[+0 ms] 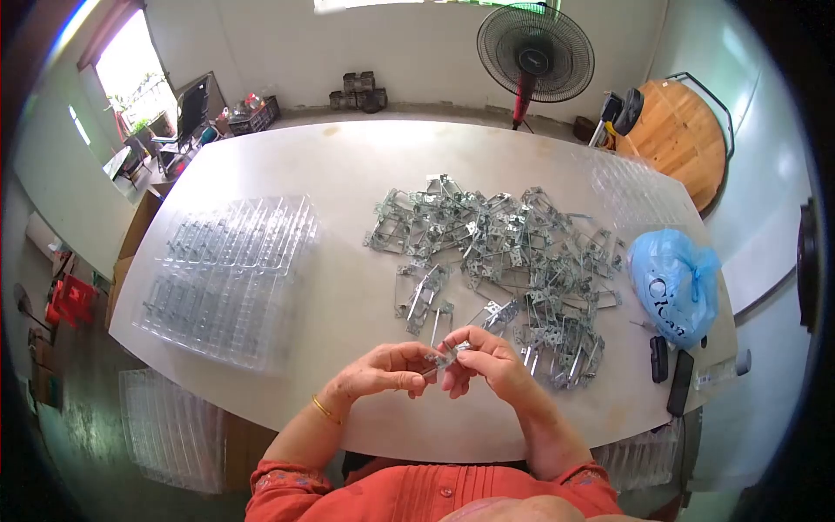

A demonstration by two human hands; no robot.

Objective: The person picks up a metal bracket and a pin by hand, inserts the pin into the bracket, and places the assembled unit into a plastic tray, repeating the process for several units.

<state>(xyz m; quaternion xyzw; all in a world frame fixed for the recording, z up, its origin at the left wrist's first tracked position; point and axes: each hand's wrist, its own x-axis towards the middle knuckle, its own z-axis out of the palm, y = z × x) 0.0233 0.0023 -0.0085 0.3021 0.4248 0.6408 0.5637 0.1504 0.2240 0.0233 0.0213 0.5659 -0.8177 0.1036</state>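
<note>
A small metal bracket [445, 358] is pinched between my two hands, close to the table's front edge. My left hand [389, 369] grips its left side with thumb and fingers. On its right side, the fingers of my right hand [484, 361] close around it, hiding part of the piece. Just beyond my hands lies a loose heap of similar metal brackets [487, 230], with thin rods and flat plates tangled together. Clear plastic trays [230, 278] stand stacked to the left, with metal pieces lying in their rows.
A blue plastic bag [671, 283] sits at the right, beside a black case [658, 358] and a dark oblong object [680, 383]. Another clear tray [639, 191] lies at the back right. Beyond the white table [348, 157] stands a fan [535, 56].
</note>
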